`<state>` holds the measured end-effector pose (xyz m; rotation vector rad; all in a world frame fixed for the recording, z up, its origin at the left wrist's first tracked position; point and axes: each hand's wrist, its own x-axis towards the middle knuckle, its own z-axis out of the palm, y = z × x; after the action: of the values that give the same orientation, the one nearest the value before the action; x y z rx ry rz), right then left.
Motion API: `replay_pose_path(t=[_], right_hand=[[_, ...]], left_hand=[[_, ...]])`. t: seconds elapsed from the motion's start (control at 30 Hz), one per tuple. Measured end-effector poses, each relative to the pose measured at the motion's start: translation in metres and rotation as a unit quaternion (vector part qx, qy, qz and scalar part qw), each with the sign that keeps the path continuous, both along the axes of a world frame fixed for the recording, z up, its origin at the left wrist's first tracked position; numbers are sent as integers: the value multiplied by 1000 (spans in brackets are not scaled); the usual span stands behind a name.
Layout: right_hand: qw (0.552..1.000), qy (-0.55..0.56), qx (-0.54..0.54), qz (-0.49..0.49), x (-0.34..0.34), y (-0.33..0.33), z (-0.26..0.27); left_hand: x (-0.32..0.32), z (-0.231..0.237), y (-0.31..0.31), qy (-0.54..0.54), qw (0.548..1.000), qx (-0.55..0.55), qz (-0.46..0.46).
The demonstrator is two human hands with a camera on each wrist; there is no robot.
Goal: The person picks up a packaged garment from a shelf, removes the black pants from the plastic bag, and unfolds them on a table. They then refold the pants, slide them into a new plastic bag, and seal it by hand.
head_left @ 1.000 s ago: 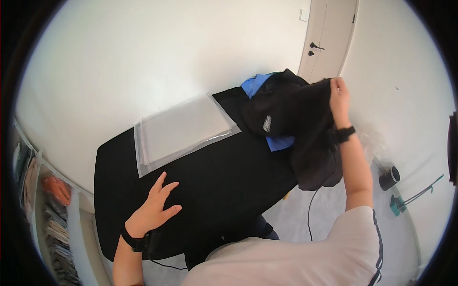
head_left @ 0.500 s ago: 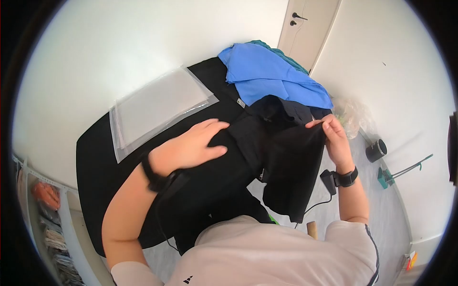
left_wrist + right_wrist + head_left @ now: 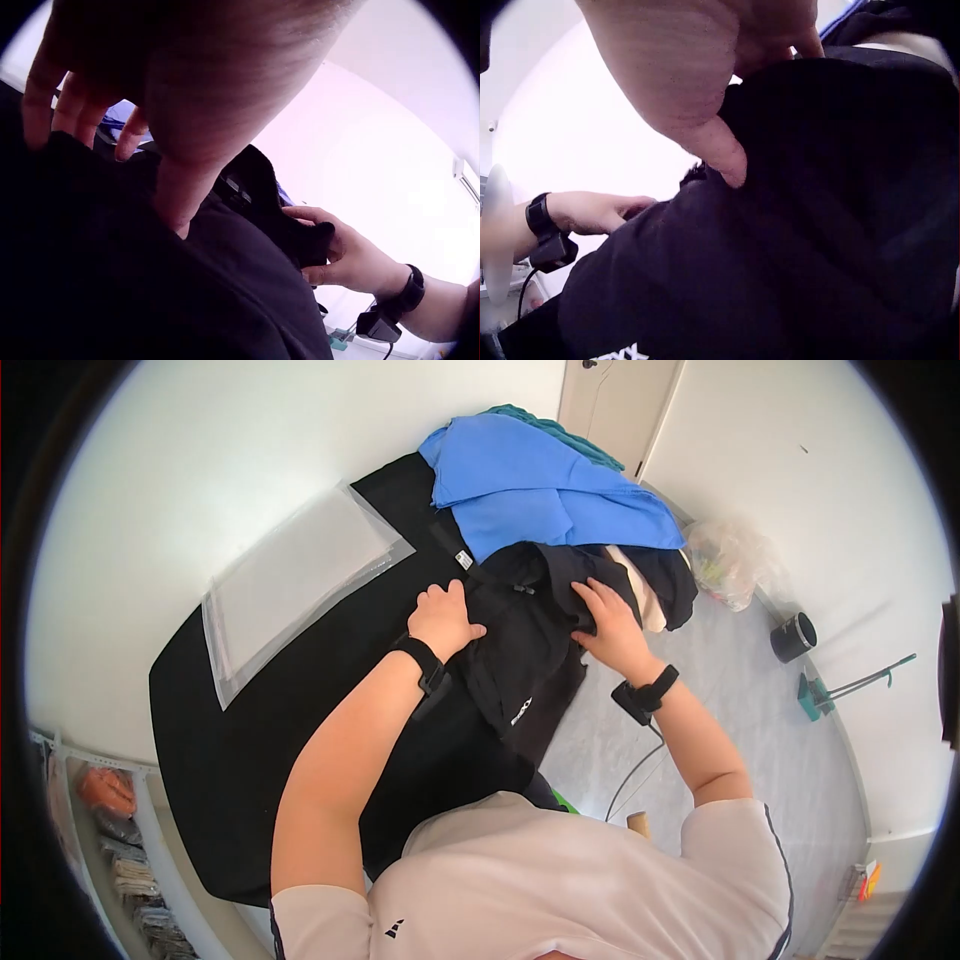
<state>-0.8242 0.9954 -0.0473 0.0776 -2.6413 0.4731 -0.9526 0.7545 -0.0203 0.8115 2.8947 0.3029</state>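
Note:
A black garment point(image 3: 515, 660) with white lettering lies spread over the right part of the black-covered table point(image 3: 290, 760), partly over its edge. My right hand point(image 3: 615, 632) grips its raised upper edge, the thumb on the near face and the fingers over the far side. In the left wrist view this right hand point(image 3: 349, 251) has dark cloth between thumb and fingers. My left hand point(image 3: 442, 622) rests on the garment's left side, fingers pointing down and thumb apart from them. Some of its fingertips are hidden behind the cloth in the left wrist view.
A blue cloth point(image 3: 550, 480) and a teal cloth point(image 3: 560, 435) are heaped at the far end. Clear plastic bags point(image 3: 300, 585) lie flat at the left. Beyond the table are a clear plastic sack point(image 3: 735, 560), a black bin point(image 3: 793, 637) and a green dustpan point(image 3: 815, 695). Shelves point(image 3: 130, 860) stand at lower left.
My right hand has brought the black garment off the blue cloth and down onto the near table. My left hand has moved from the bare tabletop to the garment. The head view has shifted.

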Motion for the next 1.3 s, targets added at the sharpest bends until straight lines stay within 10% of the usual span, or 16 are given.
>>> replay_pose_path(t=[0.33, 0.6, 0.87, 0.93, 1.3], right_hand=[[968, 98, -172, -151, 35, 52, 89], [959, 143, -225, -92, 135, 129, 172], [943, 146, -288, -77, 216, 156, 222], [950, 136, -260, -105, 237, 169, 216], [988, 66, -111, -87, 276, 130, 196]], left_hand=[[-20, 1, -18, -34, 963, 242, -111], [41, 135, 4, 18, 910, 258, -325], [36, 206, 40, 54, 920, 226, -315], [40, 198, 57, -2, 895, 353, -272], [53, 199, 87, -100, 885, 304, -339]])
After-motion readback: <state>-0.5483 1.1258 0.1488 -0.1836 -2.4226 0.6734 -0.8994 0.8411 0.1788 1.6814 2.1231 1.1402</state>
